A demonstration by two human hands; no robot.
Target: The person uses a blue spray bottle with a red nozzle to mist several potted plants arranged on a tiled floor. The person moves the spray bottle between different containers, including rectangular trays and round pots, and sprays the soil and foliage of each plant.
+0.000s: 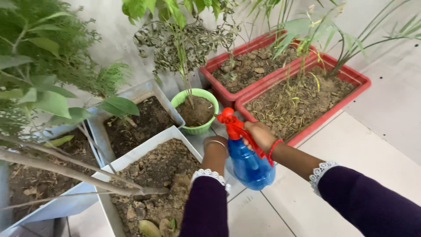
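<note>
Nearest the camera, two dark purple sleeves [368, 202] reach over the tiled floor [307, 145]. Beyond stand red troughs [351, 77], grey-white planters [144, 147] and a green pot [197, 129]; their soil looks dry. The right hand [261, 136] grips the blue spray bottle [250, 166] with its red trigger head; the left hand [215, 149] steadies its side. No labels show.

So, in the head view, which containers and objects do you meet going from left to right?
Grey square planter with dark soil → small round green pot → blue plastic spray bottle with red nozzle, held by the right hand → long red rectangular planter.
</note>
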